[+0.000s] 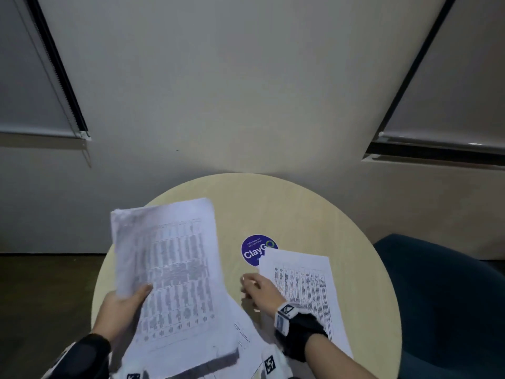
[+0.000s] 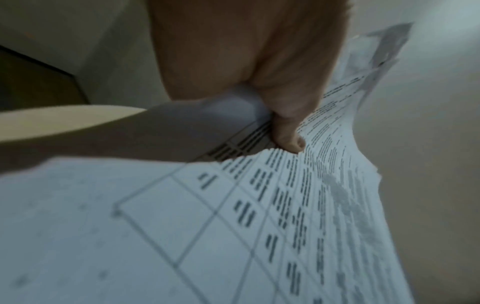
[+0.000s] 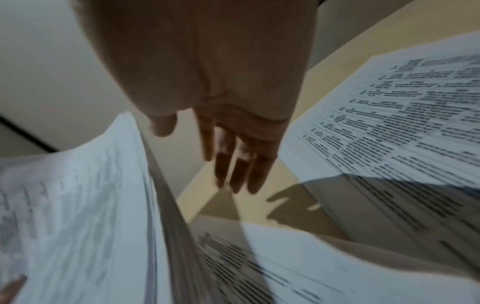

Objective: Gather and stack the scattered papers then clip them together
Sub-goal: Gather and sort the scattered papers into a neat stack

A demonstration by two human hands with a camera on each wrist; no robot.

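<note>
My left hand (image 1: pixel 128 299) grips a bundle of printed sheets (image 1: pixel 169 272), lifted and tilted over the left side of the round table (image 1: pixel 300 209); its thumb (image 2: pixel 288 131) presses on top of the bundle of printed sheets (image 2: pixel 233 226). Another printed sheet (image 1: pixel 306 285) lies flat on the table to the right. My right hand (image 1: pixel 257 289) hovers between the two, fingers (image 3: pixel 239 168) straight and holding nothing, beside the flat sheet (image 3: pixel 389 115). One more sheet (image 1: pixel 243 332) lies under the lifted bundle near the front edge. No clip shows in any view.
A round blue ClayGo sticker (image 1: pixel 255 248) sits mid-table, partly under the right sheet. A dark teal chair (image 1: pixel 448 302) stands at the right. A pale wall (image 1: pixel 246 91) rises behind the table, with window blinds at both sides.
</note>
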